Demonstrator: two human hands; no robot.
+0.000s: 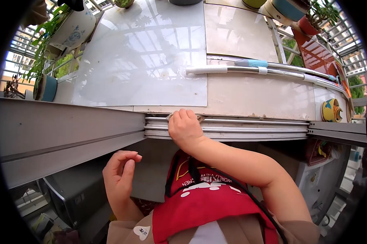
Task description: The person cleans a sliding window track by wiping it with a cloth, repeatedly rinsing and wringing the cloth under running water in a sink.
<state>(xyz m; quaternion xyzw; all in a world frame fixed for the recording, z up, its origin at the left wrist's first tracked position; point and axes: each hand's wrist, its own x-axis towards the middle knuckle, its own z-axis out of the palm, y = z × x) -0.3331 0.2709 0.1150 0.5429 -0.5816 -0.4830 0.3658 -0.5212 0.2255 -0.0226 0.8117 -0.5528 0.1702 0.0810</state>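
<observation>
My right hand (186, 128) is closed on a cloth (200, 118), of which only small beige-grey edges show beside the fingers. It presses down on the metal window track (252, 129), toward the track's left part. My left hand (121, 173) hangs in the air below the grey window frame (69, 128), left of my body. Its fingers are loosely bent, with a gap to the thumb, and nothing is in it. I wear a red apron (207, 211) with white print.
Beyond the track lies a ledge with a glossy white board (151, 57). Metal poles (272, 71) rest across it at right. A yellow pot (332, 110) stands at the right end, a white planter (73, 28) at upper left. A dark appliance (75, 191) sits below left.
</observation>
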